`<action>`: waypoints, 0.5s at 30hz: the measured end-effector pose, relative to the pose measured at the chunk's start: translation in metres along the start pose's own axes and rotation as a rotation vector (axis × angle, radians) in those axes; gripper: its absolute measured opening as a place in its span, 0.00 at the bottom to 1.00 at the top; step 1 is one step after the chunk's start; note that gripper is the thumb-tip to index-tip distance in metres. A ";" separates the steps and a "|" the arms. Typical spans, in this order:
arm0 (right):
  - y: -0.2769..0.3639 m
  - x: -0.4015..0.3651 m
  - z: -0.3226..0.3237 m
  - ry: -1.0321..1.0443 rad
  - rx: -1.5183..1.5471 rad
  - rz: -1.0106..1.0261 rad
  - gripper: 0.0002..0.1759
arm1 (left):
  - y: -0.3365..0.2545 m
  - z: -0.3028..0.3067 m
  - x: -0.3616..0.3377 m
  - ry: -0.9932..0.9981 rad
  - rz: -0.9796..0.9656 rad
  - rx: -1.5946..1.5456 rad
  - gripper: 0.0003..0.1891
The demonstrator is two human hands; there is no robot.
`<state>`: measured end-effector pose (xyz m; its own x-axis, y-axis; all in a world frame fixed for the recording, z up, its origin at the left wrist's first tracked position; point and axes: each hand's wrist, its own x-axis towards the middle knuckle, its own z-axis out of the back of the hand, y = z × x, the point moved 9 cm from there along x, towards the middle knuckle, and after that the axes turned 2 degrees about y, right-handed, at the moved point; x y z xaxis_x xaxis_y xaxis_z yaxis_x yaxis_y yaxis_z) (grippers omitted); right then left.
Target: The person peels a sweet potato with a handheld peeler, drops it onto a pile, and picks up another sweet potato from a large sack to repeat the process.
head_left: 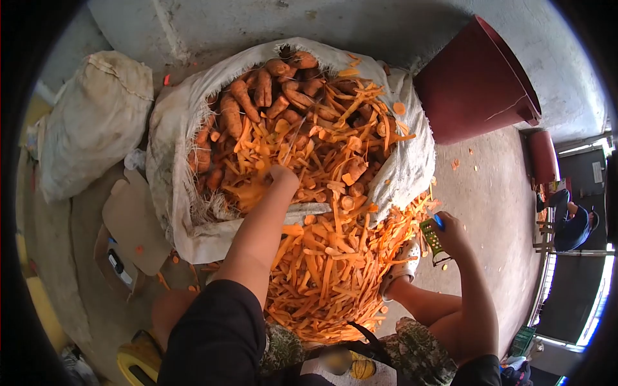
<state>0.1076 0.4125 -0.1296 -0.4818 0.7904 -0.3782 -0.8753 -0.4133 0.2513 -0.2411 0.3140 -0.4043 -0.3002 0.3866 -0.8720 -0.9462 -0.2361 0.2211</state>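
A large white woven sack [170, 174] lies with its mouth wide, full of whole carrots [230, 114] and cut orange strips [370, 106]. My left hand [282, 175] reaches down into it, over the strips and peelings. Its fingers are blurred and partly hidden, beside a smeared orange patch, so I cannot make out whether it holds a carrot. To the right of the sack, my right hand [454, 235] is closed around a green peeler [432, 237] with holes in its flat face and a blue part at the top. A deep heap of orange peelings [322, 283] lies between my legs.
A dark red tub [476, 80] leans by the wall at right. Another filled sack [96, 125] stands at left, near an opened cardboard box [132, 228] holding a black object. A yellow item [138, 363] sits at lower left. Another person [573, 222] is at far right.
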 end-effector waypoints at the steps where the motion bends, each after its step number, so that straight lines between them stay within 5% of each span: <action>1: 0.002 0.000 0.000 0.001 0.000 0.001 0.10 | -0.006 0.002 -0.003 -0.005 -0.078 -0.100 0.14; 5: -0.002 0.004 -0.001 -0.002 0.014 0.006 0.10 | -0.007 0.015 -0.039 0.070 -0.181 -0.292 0.16; 7: -0.009 0.006 -0.002 -0.013 0.021 0.026 0.10 | -0.016 0.015 -0.024 0.297 -0.337 -0.720 0.20; 9: -0.017 0.009 -0.005 -0.004 0.040 -0.008 0.10 | 0.026 0.049 -0.005 -0.069 -0.114 -0.711 0.21; 11: -0.018 0.008 -0.009 0.012 0.054 -0.019 0.10 | 0.050 0.077 -0.005 -0.309 -0.095 -0.815 0.26; 14: -0.019 0.007 -0.007 0.018 0.060 -0.037 0.10 | 0.070 0.082 -0.002 -0.524 -0.021 -0.790 0.33; 15: -0.022 0.008 -0.008 0.019 0.012 -0.031 0.10 | 0.069 0.071 0.007 -0.396 -0.037 -0.848 0.38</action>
<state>0.1230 0.4243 -0.1454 -0.4551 0.7941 -0.4029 -0.8894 -0.3829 0.2499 -0.3171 0.3635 -0.3641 -0.4380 0.6457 -0.6255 -0.5990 -0.7284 -0.3324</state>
